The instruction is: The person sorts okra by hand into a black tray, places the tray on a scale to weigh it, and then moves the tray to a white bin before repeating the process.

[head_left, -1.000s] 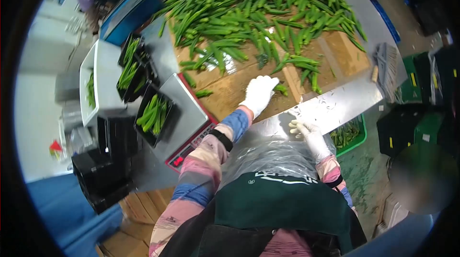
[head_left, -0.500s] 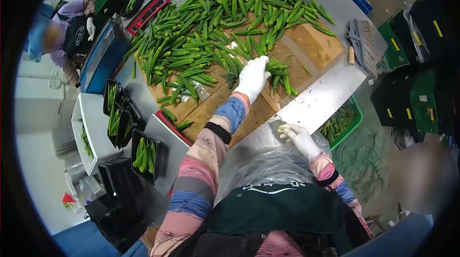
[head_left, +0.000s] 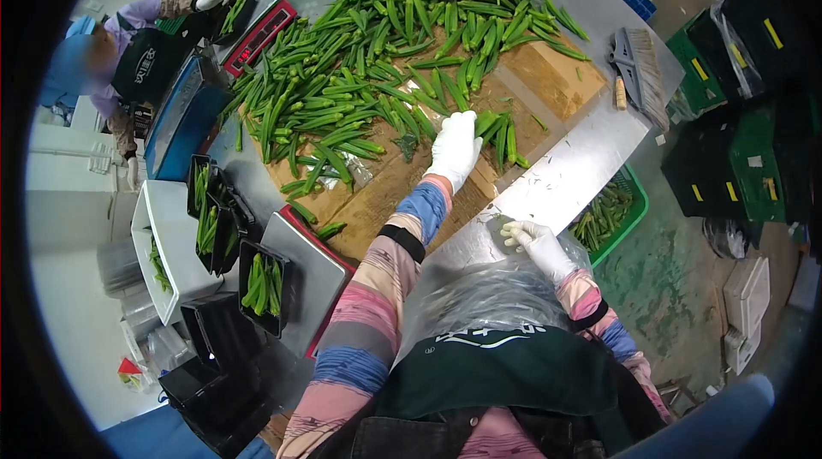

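Reaching into okra (head_left: pixel 377 74) heap mid-frame | left hand (head_left: pixel 454 146) palm-down on near pods, fingers half-curled — hold unclear | right hand (head_left: pixel 533 241) curled at tabletop (head_left: pixel 574 172) edge, contents unclear | best: pinch a few pods together, lift clear of the heap

Nothing legible; white lettering on the green apron (head_left: pixel 505 369) and co-worker's apron (head_left: pixel 147 65) is too blurred.

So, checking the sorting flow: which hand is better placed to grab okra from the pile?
Left. The left hand lies on pods at the near edge of the okra pile, arm stretched out; the right hand rests back on the metal table, apart from the pods.
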{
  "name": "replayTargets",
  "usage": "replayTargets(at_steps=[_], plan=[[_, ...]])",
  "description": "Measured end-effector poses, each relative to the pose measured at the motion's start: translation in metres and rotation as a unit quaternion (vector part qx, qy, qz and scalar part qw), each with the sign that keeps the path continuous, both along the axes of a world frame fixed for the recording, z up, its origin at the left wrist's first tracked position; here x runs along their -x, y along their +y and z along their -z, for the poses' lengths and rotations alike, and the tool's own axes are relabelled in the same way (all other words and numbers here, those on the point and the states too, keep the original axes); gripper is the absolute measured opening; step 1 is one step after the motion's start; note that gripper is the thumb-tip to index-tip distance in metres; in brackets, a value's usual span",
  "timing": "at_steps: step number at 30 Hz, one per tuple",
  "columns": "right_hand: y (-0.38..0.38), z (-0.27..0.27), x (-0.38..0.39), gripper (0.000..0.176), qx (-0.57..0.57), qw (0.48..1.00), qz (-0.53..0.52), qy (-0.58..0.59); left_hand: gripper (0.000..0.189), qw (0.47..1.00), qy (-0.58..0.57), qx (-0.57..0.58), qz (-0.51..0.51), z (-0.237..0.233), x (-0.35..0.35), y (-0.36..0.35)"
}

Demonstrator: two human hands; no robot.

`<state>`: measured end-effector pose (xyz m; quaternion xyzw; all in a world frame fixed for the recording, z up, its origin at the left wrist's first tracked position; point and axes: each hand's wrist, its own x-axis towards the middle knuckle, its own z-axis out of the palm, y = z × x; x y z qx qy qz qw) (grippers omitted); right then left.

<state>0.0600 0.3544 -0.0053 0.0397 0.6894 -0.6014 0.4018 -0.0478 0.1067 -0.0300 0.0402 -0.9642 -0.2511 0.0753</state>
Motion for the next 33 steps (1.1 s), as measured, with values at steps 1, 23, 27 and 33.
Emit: replayTargets(at_steps=[1, 23, 27, 33], plan=[[-0.001, 0.0, -0.002, 0.025, -0.001, 1.0, -0.003, -0.003, 0.054, 1.0, 0.007, 0.019, 0.014, -0.002, 0.0, 0.003], [0.029, 0.062, -0.005, 0.022, -0.055, 0.998, 0.043, 0.004, 0.051, 0.47, -0.108, -0.875, 0.036, -0.124, -0.132, -0.027], [0.028, 0.07, -0.001, 0.019, -0.053, 0.997, 0.049, 0.0, 0.044, 0.712, -0.005, -0.698, -0.077, -0.145, -0.201, -0.063], [0.035, 0.088, 0.007, 0.018, -0.031, 0.999, 0.038, 0.013, 0.053, 0.914, 0.176, 0.038, -0.365, -0.171, -0.322, -0.141]])
